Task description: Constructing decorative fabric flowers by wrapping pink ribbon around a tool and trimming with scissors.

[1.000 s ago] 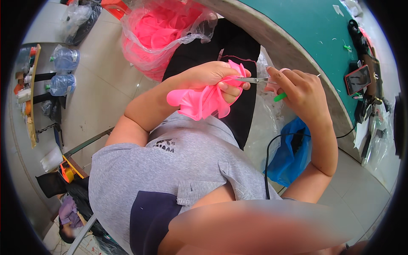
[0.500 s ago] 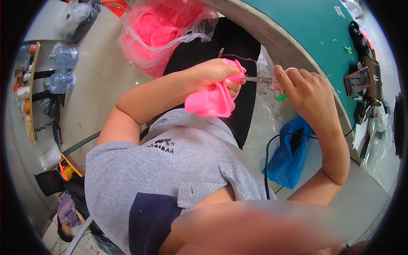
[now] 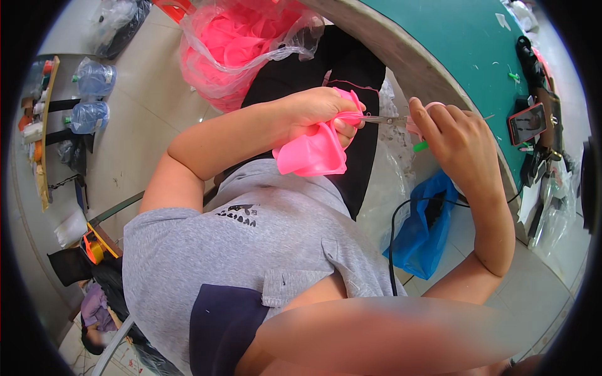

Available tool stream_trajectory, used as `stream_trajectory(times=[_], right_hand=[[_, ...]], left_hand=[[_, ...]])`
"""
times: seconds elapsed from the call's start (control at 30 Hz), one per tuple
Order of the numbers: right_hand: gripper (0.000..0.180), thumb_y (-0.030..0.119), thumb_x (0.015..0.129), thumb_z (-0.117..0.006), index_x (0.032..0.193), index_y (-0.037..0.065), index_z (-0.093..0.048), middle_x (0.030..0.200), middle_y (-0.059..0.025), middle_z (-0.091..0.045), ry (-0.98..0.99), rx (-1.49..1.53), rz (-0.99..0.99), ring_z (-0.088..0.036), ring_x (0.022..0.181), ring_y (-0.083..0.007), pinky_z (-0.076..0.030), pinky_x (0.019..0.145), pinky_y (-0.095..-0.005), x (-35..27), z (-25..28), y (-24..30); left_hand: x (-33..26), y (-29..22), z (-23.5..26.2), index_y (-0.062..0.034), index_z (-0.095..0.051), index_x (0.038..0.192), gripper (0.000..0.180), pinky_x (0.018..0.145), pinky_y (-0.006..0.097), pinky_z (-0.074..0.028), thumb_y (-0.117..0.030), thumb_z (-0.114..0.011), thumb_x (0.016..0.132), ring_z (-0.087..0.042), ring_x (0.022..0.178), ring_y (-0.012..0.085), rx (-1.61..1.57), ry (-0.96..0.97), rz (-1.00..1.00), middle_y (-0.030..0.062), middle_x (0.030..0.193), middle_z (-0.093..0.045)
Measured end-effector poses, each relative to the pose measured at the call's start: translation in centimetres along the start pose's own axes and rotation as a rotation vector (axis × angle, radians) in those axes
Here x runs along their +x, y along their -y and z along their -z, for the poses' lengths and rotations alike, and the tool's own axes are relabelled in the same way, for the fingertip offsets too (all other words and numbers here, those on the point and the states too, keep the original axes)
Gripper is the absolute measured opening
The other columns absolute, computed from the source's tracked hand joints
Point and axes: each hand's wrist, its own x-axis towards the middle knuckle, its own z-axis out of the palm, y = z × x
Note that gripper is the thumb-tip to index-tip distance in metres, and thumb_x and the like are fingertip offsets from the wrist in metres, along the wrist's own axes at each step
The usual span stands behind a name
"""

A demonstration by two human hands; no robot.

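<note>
My left hand (image 3: pixel 318 108) is closed round a bright pink, soft rubbery piece (image 3: pixel 313 155), its wide cup-like end hanging below my fingers. Scissors (image 3: pixel 387 120) sit in my right hand (image 3: pixel 461 141), fingers bent round the pale pink handles. Their blades point left, with the tips at the pink edge beside my left fingertips; whether they are cutting into it cannot be made out. Beneath my right fingers a small green stick-like thing (image 3: pixel 420 146) pokes out, mostly hidden by the hand. Both hands are held above my lap, over the dark trousers (image 3: pixel 362 169).
A clear plastic bag (image 3: pixel 229 69) full of similar pink pieces stands beyond my left forearm. To the right curves a green-topped table (image 3: pixel 433 44) with a phone (image 3: pixel 527 123) and scraps. A blue bag (image 3: pixel 423 247) and black cable lie below my right arm. Another person (image 3: pixel 97 310) is at lower left.
The pink piece's hanging end has shifted slightly right and down. My right hand and scissors have moved slightly right. Both grips stay the same.
</note>
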Motion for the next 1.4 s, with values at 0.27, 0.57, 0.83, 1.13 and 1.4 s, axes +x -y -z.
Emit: stream_trajectory(times=[0.27,0.57,0.83,1.13,1.4], right_hand=[[0.046,0.005,0.071,-0.061,0.116,0.008,-0.055,0.087,-0.0025,-0.059,0.003,0.015,-0.01,-0.061,0.077,-0.0186,-0.047,0.064,-0.0307,-0.2,0.1,-0.2],[0.044,0.005,0.072,-0.06,0.116,0.008,-0.055,0.087,-0.002,-0.06,-0.007,0.039,0.007,-0.061,0.076,-0.0186,-0.047,0.063,-0.0315,0.0,-0.1,-0.3],[0.038,0.009,0.073,-0.062,0.11,0.005,-0.055,0.08,-0.0027,-0.057,-0.05,-0.012,0.043,-0.061,0.074,-0.0164,-0.047,0.057,-0.0286,0.4,-0.3,0.1],[0.034,0.012,0.076,-0.063,0.109,0.006,-0.056,0.076,-0.0014,-0.055,-0.151,-0.108,0.05,-0.059,0.068,-0.015,-0.047,0.056,-0.0282,0.9,-1.0,0.8],[0.026,0.01,0.07,-0.076,0.091,0.002,-0.062,0.076,-0.0025,-0.062,-0.196,1.03,-0.548,-0.058,0.066,-0.0114,-0.045,0.059,-0.0224,1.0,-2.4,0.7]], left_hand=[[0.0,0.1,0.0,-0.0025,-0.049,0.097,0.008,0.04,0.022,-0.028,-0.008,-0.051,0.092,-0.038,0.044,0.0063,0.009,0.019,-0.003,0.0041,0.063,-0.048],[0.1,0.2,0.1,-0.0028,-0.048,0.101,0.014,0.04,0.023,-0.029,-0.008,-0.055,0.09,-0.04,0.045,0.0066,-0.014,0.012,-0.018,0.0063,0.068,-0.052],[0.4,0.5,0.1,-0.0053,-0.048,0.101,0.016,0.042,0.024,-0.032,-0.01,-0.056,0.089,-0.041,0.047,0.0073,0.086,-0.012,-0.088,0.0034,0.063,-0.048],[0.7,0.8,0.2,-0.0075,-0.049,0.099,0.013,0.047,0.024,-0.037,-0.013,-0.055,0.09,-0.044,0.05,0.0079,0.129,-0.052,-0.154,0.0008,0.06,-0.046],[1.0,0.5,0.6,-0.0046,-0.048,0.103,0.016,0.056,0.026,-0.048,-0.012,-0.055,0.091,-0.055,0.061,0.011,0.166,-0.068,-0.345,0.0038,0.073,-0.057]])
